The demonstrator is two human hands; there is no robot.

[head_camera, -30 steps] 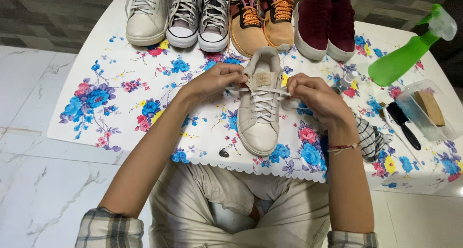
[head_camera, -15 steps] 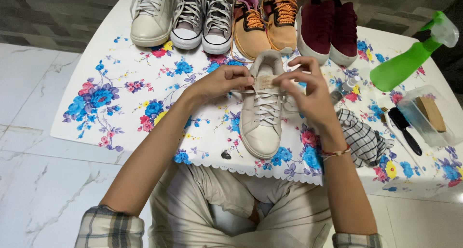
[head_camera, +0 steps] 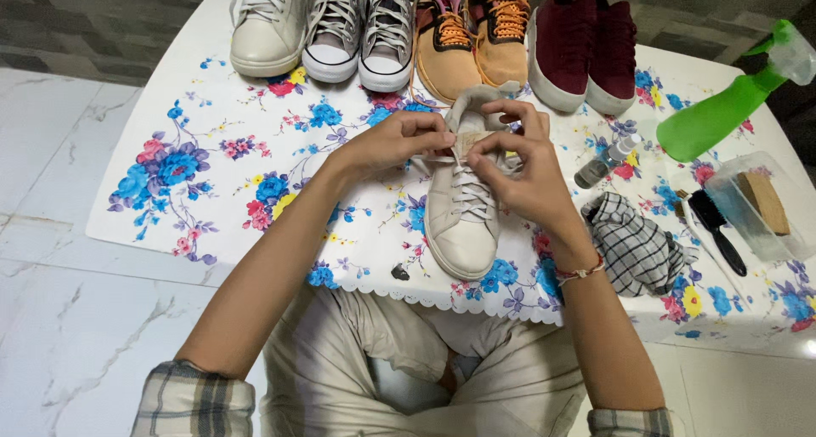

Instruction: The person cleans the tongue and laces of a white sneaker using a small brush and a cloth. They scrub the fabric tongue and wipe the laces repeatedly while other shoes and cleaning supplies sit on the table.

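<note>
The left hand (head_camera: 395,144) pinches the white lace (head_camera: 469,190) at the top eyelets of a cream shoe (head_camera: 463,216), its grip narrow, thumb and forefinger closed on the lace end beside the tongue. The right hand (head_camera: 518,169) meets it from the other side, its grip also narrow, fingertips closed on the lace and the tongue's upper edge; the two hands almost touch over the shoe's opening. The shoe lies on the bench (head_camera: 212,105), directly under both hands, toe pointing toward the person and heel away, resting on a flowered cloth (head_camera: 255,165) that covers the top.

Beyond the hands, at the far edge of the bench, stands a row of shoes: a cream shoe's mate (head_camera: 268,25) to the far left, a pair of grey sneakers (head_camera: 361,33), a pair of tan shoes with orange laces (head_camera: 472,37) just past the fingertips, and a pair of dark red shoes (head_camera: 586,50) past the right hand. To the right of the right hand lies a small spray vial (head_camera: 605,161), then a green spray bottle (head_camera: 731,105) on its side. By the right wrist sits a crumpled checked rag (head_camera: 637,246); further right are a black brush (head_camera: 718,233) and a clear plastic tub (head_camera: 756,207) with a wooden block inside.
</note>
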